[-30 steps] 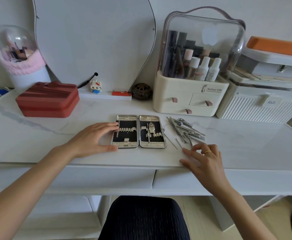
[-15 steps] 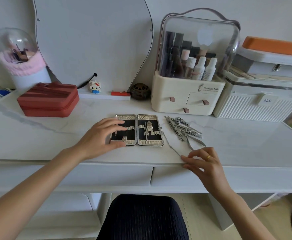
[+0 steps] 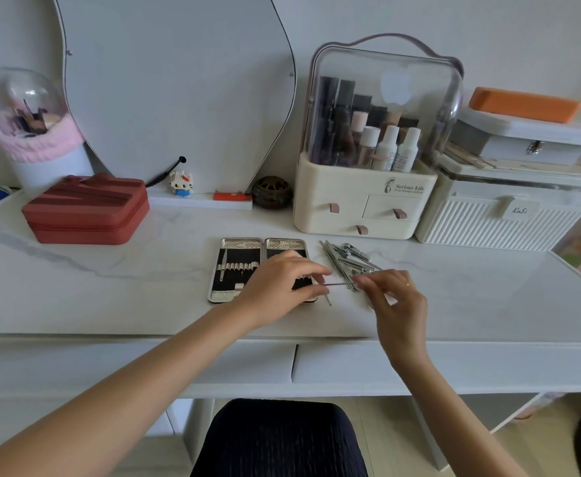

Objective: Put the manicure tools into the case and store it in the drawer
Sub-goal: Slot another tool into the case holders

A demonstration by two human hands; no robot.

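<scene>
- Case (image 3: pixel 237 266) lay open on the table (image 3: pixel 110 297), tool pile (image 3: pixel 347 261) at its 3 o'clock.
- Left hand (image 3: pixel 275 284) and right hand (image 3: pixel 395 297) each pinched an end of one thin tool (image 3: pixel 337 285).
- Risk: the thin tool could slip during transfer.
- Risk: the left forearm, over the case, could nudge it.
- Drawer (image 3: pixel 419 364), at 6 o'clock, was closed.

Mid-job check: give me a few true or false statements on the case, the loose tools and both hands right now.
1. The manicure case lies open on the tabletop. True.
2. Both hands hold one thin tool between them. True.
3. The loose tools lie left of the case. False: right of it.
4. The left hand rests on the red case. False: it is over the manicure case.
5. The right hand wears a ring. True.
</scene>
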